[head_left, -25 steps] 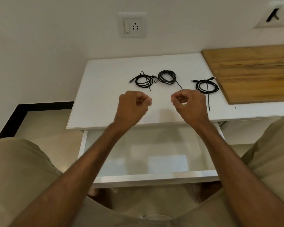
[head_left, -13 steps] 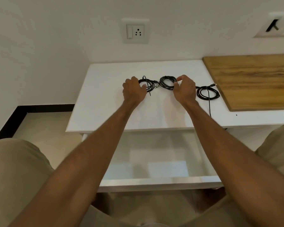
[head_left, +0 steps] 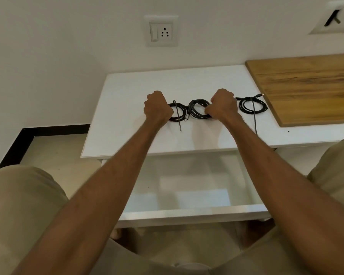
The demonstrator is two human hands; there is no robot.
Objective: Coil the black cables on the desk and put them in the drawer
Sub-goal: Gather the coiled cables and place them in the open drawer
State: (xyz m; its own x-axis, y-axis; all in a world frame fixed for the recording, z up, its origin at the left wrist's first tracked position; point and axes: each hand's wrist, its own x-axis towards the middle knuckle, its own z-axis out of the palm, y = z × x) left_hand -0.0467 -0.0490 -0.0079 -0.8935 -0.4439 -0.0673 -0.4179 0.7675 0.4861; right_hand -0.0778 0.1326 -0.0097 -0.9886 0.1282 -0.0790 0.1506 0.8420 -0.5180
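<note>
Left hand: fingers curled, gripping the left coil on the desk.
Right hand: gripping the middle coil, between the hands.
Third coil: just right of the right hand, untouched.
Drawer: open beneath the forearms.

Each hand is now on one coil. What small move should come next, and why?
Probably lift both coils and carry them toward the open drawer: the left hand grips the left coil, the right hand grips the middle coil, and both look wound.
</note>
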